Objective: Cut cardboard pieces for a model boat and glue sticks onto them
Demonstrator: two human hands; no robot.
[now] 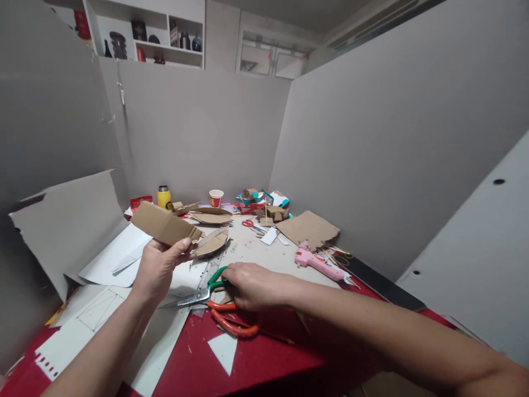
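Observation:
My left hand pinches the lower right end of a folded strip of brown cardboard, lifted above the table. Below and to the right, my right hand is closed on the green handle of a pair of scissors. Their other handle is orange, and the blades point left toward my left wrist. Just beyond my left hand lies a curved, boat-shaped cardboard piece. A white paper triangle rests on the red tabletop in front of the scissors.
A pink glue gun lies at the right, near a flat cardboard sheet. Small red-handled scissors, a paper cup and a yellow bottle are farther back. Drawn-on paper lies left. Grey panels enclose the table.

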